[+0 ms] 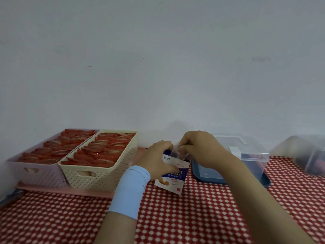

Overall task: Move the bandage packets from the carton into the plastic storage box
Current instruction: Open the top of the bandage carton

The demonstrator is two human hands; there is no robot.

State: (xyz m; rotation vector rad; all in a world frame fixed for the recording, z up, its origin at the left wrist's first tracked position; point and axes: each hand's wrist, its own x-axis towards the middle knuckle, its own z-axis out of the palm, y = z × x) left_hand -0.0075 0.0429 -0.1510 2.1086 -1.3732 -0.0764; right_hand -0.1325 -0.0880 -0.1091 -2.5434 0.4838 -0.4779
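Note:
A small white and blue bandage carton (174, 180) stands tilted on the red checked tablecloth at the centre. My left hand (156, 159), with a light blue wristband, grips the carton's upper part. My right hand (197, 148) pinches blurred bandage packets (177, 151) at the carton's open top. The clear plastic storage box (249, 155) stands just right of my hands, on its dark blue lid (207, 176); its contents are hard to make out.
Two perforated baskets, a cream one (100, 175) and a lilac one (40, 173), full of red packets, sit on a pink tray (70, 191) at the left. A second clear container (306, 154) lies at the right edge. A white wall runs close behind.

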